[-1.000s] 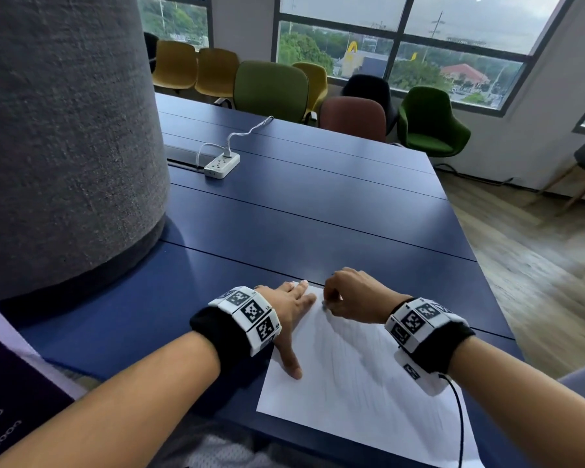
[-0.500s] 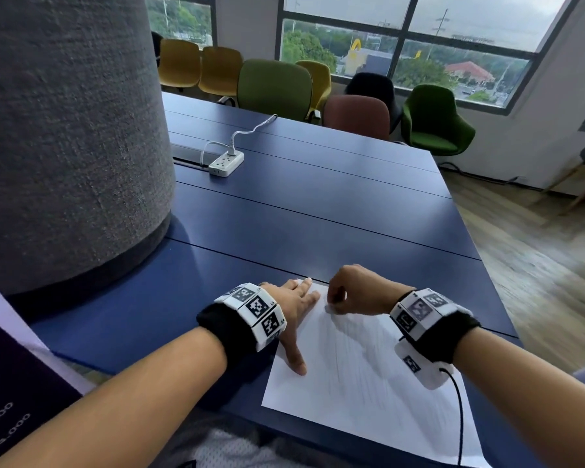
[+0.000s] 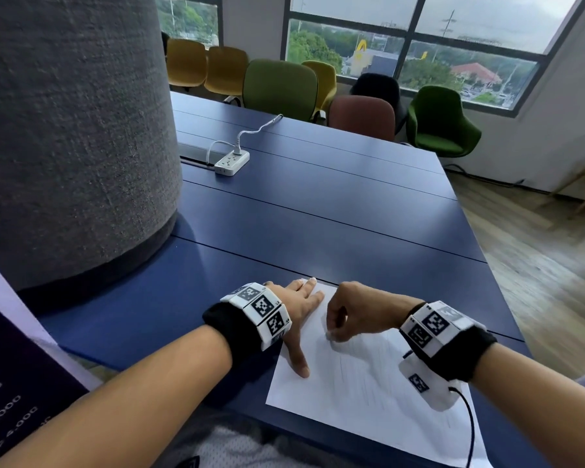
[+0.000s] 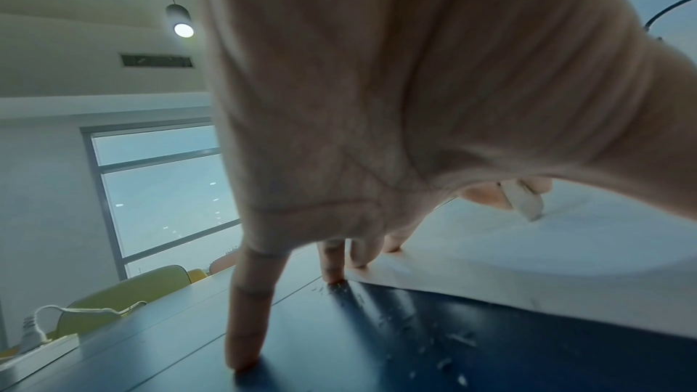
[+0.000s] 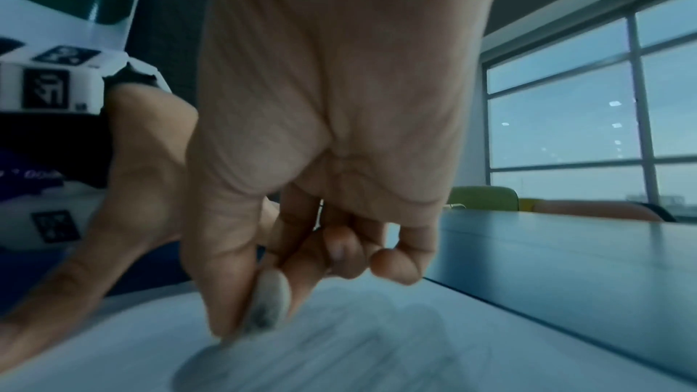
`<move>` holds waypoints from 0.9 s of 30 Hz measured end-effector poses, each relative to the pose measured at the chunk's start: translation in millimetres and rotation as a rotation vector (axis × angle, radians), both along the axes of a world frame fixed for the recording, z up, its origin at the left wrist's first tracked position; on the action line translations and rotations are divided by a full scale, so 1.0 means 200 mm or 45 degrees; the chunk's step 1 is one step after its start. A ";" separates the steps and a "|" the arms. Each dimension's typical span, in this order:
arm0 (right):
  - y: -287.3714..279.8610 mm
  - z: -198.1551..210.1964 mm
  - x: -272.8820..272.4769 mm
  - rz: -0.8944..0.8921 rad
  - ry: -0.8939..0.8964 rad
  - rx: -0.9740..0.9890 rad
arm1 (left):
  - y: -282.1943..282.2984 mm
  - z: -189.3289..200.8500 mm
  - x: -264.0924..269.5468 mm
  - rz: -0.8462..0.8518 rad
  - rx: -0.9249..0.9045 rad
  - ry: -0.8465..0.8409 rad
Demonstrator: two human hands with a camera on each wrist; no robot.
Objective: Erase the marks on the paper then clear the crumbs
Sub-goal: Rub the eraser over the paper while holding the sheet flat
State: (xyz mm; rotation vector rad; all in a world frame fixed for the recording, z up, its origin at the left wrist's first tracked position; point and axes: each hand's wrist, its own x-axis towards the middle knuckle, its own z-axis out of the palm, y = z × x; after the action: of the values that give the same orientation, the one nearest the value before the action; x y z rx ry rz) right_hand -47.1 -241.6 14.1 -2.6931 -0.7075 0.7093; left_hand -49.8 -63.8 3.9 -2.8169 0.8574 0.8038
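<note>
Right fingers (image 5: pixel 226 294) pinch one eraser (image 5: pixel 268 303) | left fingers (image 3: pixel 309 293) flat, one paper (image 3: pixel 368 393) | crumbs (image 4: pixel 445 348) scattered

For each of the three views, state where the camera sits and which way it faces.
Head: worn on the head, looking forward and down at the paper; shows both forearms, left hand, right hand.
Left wrist: looks along the left hand toward table and crumbs.
Right wrist: looks along the right hand pinching the eraser.
Both wrist views share the eraser and paper.
</note>
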 end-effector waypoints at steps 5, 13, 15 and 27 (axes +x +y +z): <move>-0.01 -0.01 0.05 -0.101 -0.183 0.020 | 0.00 0.00 0.00 0.008 -0.007 0.004; -0.02 -0.01 0.08 -0.152 -0.232 0.016 | -0.01 0.01 -0.01 -0.001 0.009 -0.002; -0.03 -0.01 0.07 -0.103 -0.117 0.030 | -0.01 0.00 -0.01 -0.002 0.010 0.001; -0.06 0.00 0.11 -0.085 0.147 -0.006 | -0.01 0.00 0.00 0.002 0.018 0.012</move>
State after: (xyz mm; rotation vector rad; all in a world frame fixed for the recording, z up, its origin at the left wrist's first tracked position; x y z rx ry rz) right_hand -25.4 -253.1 13.7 -2.6415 -0.5856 0.8420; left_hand -48.9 -64.9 3.2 -2.8042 0.8482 0.8207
